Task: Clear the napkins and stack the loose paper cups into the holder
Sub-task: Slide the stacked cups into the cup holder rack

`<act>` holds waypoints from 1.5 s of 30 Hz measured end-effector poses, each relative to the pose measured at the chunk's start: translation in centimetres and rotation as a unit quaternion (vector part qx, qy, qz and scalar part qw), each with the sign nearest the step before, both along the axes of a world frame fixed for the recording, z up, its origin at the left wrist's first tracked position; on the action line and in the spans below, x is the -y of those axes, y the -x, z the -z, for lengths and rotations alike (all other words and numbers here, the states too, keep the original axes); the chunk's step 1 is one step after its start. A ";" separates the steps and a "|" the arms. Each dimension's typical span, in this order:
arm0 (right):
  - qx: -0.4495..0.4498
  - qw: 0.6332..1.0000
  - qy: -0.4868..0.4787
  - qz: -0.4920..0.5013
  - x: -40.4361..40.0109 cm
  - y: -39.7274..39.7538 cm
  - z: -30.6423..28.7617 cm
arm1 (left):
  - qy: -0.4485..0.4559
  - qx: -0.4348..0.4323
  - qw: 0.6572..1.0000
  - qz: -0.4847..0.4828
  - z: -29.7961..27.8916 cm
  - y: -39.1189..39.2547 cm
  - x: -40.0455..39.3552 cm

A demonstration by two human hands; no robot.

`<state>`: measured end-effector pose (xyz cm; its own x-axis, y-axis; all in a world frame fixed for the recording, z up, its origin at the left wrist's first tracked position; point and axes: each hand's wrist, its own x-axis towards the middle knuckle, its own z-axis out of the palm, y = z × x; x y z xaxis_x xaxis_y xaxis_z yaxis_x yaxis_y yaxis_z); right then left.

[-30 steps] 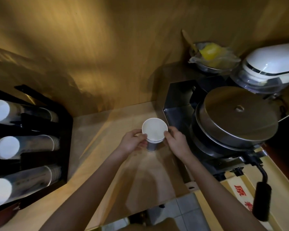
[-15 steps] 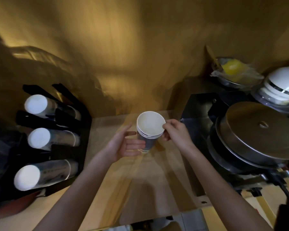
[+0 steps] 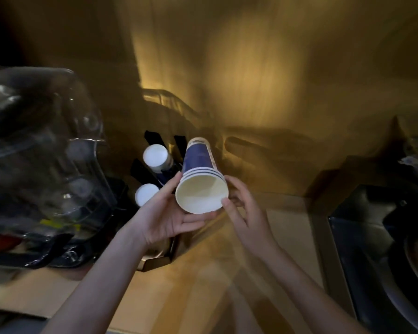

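Note:
A short stack of nested blue paper cups (image 3: 199,165) lies tipped on its side in the air, its white mouth facing me and its base pointing toward the black cup holder (image 3: 152,169). My left hand (image 3: 165,216) cradles the stack from below and from the left. My right hand (image 3: 243,209) touches the rim on the right with thumb and fingers. Two white cup bottoms (image 3: 155,154) of stacks lying in the holder show behind the held stack. No napkins are visible.
A wooden counter (image 3: 184,285) runs under my arms, backed by a wooden wall. Clear plastic containers (image 3: 39,150) pile up at the left. A dark metal appliance (image 3: 381,249) fills the lower right.
The cup stack went from standing upright on the counter to lifted and tipped sideways toward the holder. My view swung left, so the holder is now near the centre and the appliance at the right edge.

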<state>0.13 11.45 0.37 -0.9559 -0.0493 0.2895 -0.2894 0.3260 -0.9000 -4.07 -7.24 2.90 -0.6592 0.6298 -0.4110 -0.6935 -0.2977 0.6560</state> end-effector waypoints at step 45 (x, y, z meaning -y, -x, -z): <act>0.017 0.994 -0.067 -0.085 9.2 15.3 -1.3 | 0.532 -0.585 0.540 -0.289 -10.0 5.3 4.4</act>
<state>-15.13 2.25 1.69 -0.9397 -0.2471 0.2364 -0.3202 0.3931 -0.8619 -9.39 -11.65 12.86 -0.8195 -0.0026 0.5731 0.3874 0.7345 0.5572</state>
